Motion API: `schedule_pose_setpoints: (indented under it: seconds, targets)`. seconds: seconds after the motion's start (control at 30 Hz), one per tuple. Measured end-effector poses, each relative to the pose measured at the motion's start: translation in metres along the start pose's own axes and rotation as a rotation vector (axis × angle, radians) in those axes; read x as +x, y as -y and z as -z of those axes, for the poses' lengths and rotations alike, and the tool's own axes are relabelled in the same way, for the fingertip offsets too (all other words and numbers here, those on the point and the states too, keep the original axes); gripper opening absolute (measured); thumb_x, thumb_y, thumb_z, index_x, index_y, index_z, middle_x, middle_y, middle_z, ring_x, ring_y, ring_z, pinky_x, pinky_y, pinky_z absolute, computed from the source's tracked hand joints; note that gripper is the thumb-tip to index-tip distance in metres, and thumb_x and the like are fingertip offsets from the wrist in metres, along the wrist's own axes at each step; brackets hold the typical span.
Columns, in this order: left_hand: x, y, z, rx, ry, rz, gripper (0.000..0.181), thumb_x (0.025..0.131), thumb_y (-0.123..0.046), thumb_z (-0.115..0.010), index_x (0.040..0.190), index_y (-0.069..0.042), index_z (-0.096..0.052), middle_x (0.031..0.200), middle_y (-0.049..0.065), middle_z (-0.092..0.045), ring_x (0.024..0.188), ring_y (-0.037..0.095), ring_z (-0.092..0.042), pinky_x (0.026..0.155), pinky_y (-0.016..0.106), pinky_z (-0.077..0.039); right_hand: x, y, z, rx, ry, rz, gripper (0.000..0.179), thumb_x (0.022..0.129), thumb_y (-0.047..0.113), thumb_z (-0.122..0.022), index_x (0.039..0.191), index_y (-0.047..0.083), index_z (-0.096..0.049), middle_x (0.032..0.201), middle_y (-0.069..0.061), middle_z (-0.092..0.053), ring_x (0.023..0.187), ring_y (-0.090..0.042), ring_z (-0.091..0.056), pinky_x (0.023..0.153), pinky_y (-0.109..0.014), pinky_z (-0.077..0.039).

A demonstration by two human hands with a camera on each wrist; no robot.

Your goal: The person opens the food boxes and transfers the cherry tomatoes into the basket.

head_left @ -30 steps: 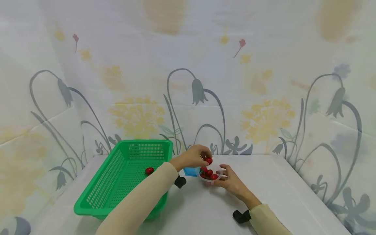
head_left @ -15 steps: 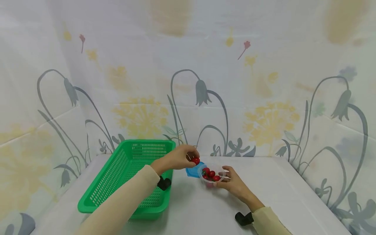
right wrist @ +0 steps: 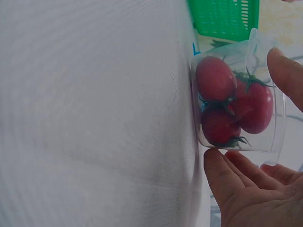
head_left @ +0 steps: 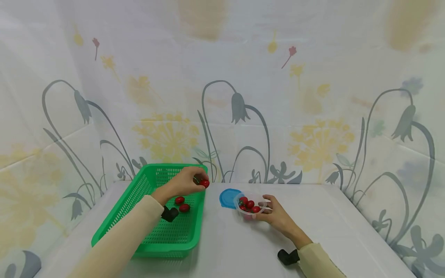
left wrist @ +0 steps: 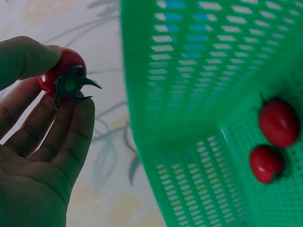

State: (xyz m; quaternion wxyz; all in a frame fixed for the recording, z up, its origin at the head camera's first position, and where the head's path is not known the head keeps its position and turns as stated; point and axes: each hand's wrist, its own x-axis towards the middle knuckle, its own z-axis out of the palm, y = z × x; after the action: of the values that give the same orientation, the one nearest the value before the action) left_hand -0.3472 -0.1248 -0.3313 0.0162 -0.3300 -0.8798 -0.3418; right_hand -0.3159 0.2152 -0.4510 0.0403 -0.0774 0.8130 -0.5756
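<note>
My left hand pinches a cherry tomato between thumb and fingers, over the right rim of the green basket. In the left wrist view, the held tomato's green stem cap faces the camera. Two more cherry tomatoes lie on the basket floor, a nearer one and a farther one. On the table, my right hand holds a small clear plastic container from its right side, thumb near the rim. Several cherry tomatoes fill part of it, seen through its wall.
A blue lid lies on the white table, just behind and left of the clear container. A flower-printed cloth rises behind the table. Black wrist devices sit on both wrists, the right one low over the table.
My left hand has carried the cherry tomato leftward, from over the clear container to over the basket's right rim. The right hand stays at the container.
</note>
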Motion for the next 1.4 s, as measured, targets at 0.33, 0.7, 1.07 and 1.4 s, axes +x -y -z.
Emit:
schedule_pose_setpoints:
  seconds: [0.33,0.7,1.07,1.4]
  targets:
    - [-0.015,0.036,0.004,0.078,0.041,0.082,0.019,0.083,-0.002,-0.067,0.102,-0.007,-0.066,0.093,0.002,-0.064,0.083,0.015,-0.059,0.073,0.034,-0.050,-0.001,0.000,-0.001,0.016,-0.010,-0.004,0.091,0.076,0.024,-0.081,0.145,0.004,-0.025,0.136,-0.018,-0.047,0.120,-0.033,-0.052,0.096,-0.048,-0.044]
    - [-0.028,0.067,0.006,0.147,0.137,0.072,0.018,0.079,0.002,-0.068,0.096,-0.004,-0.065,0.087,0.004,-0.063,0.075,0.013,-0.058,0.066,0.030,-0.049,-0.001,-0.001,-0.001,0.018,-0.012,-0.004,0.091,0.077,0.024,-0.080,0.145,0.004,-0.024,0.136,-0.018,-0.047,0.119,-0.032,-0.052,0.097,-0.049,-0.044]
    - [-0.045,0.079,0.007,0.232,0.175,0.135,0.019,0.078,0.000,-0.072,0.096,-0.005,-0.067,0.088,0.002,-0.062,0.079,0.016,-0.057,0.067,0.033,-0.049,-0.002,-0.001,0.000,0.021,-0.004,0.000,0.091,0.077,0.024,-0.080,0.145,0.003,-0.023,0.135,-0.020,-0.047,0.116,-0.031,-0.054,0.095,-0.046,-0.046]
    - [-0.048,0.078,0.003,0.241,0.199,0.213,0.022,0.075,0.002,-0.074,0.095,-0.003,-0.067,0.090,0.003,-0.063,0.085,0.020,-0.058,0.074,0.038,-0.051,-0.001,0.000,0.000,-0.006,-0.004,-0.017,0.090,0.077,0.028,-0.079,0.145,0.006,-0.025,0.136,-0.015,-0.047,0.117,-0.030,-0.053,0.098,-0.054,-0.041]
